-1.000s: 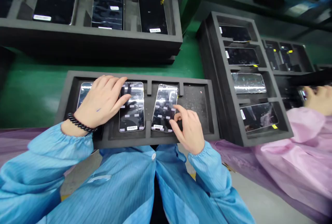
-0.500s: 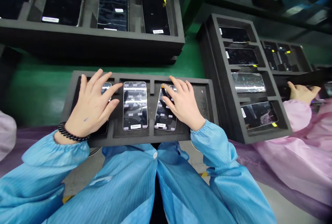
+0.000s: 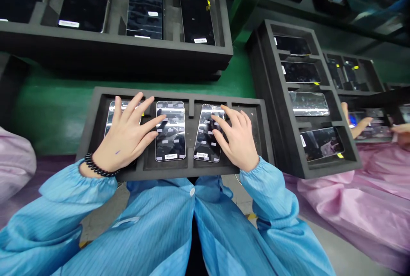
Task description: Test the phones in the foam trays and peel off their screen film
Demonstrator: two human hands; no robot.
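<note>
In front of me lies a black foam tray (image 3: 190, 172) with several compartments. My left hand (image 3: 126, 135), fingers spread, hovers over the left phone (image 3: 111, 114) and covers most of it; its index finger reaches over the upper left of the middle phone (image 3: 173, 139). That middle phone shows a lit screen with small grey labels and a white barcode sticker. My right hand (image 3: 237, 135) is open over the right side of another phone (image 3: 205, 141), which sits tilted in its compartment. Whether the fingertips touch the screen I cannot tell.
A stack of foam trays with phones (image 3: 145, 11) stands at the back left on the green bench (image 3: 57, 84). Another phone tray stack (image 3: 323, 171) rises close on my right. A co-worker's pink sleeve (image 3: 381, 165) and hand (image 3: 360, 127) are beyond it.
My left hand has shifted right, its index finger now over the middle phone. The left phone's top shows more. My right hand has moved slightly right and down. The co-worker's hand has moved.
</note>
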